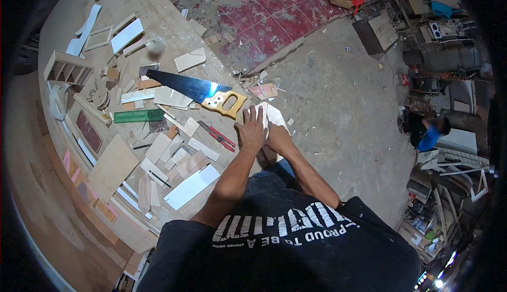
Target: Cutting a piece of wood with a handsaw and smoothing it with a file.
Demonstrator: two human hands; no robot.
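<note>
My left hand (251, 129) lies flat with its fingers spread, pressing on the edge of a pale, angular wooden piece (274, 114) at the right rim of the work table. Close beside it, my right hand (280, 140) is closed at the near end of that piece; whatever its curled fingers hold is hidden. Just left of my left hand rests a red utility knife (218, 136). Beyond the knife, a handsaw (193, 91) with a dark blade and yellow wooden handle lies with its handle toward my hands.
Wood offcuts (182, 157), a white board (193, 186), a green strip (138, 116) and a small shelved wooden box (68, 70) crowd the table (158, 28). Concrete floor (348, 107) lies to the right. A person in blue (430, 133) is at the far right near stacked materials.
</note>
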